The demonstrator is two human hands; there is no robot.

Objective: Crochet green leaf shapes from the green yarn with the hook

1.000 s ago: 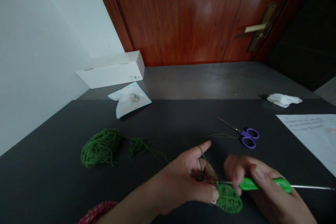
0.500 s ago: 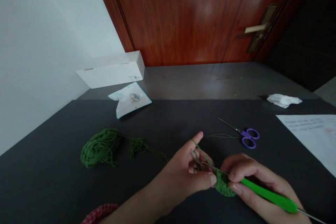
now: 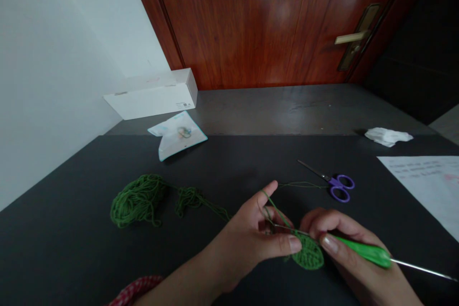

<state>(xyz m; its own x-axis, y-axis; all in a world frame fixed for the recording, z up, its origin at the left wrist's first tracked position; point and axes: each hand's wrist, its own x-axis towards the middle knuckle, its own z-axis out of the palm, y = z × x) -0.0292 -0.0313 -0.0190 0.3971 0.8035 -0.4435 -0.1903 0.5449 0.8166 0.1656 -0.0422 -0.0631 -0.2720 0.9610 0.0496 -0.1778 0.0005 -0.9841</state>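
Left of the scissors (image 3: 339, 188), a green yarn ball (image 3: 138, 201) is laid on the dark bench (image 3: 64, 248), and a strand (image 3: 211, 208) is led from it toward the left hand (image 3: 247, 244). By that hand, a closed grip is kept on the yarn and the crochet patch (image 3: 307, 254), with a strand looped over the raised forefinger. The patch is held in front of the scissors, between both hands. By the right hand (image 3: 347, 244), a closed grip is kept on the green handle of a crochet hook (image 3: 362, 251), whose metal tip is passed over the patch to the left fingers. Right of the scissors, a printed paper sheet (image 3: 419, 186) is laid.
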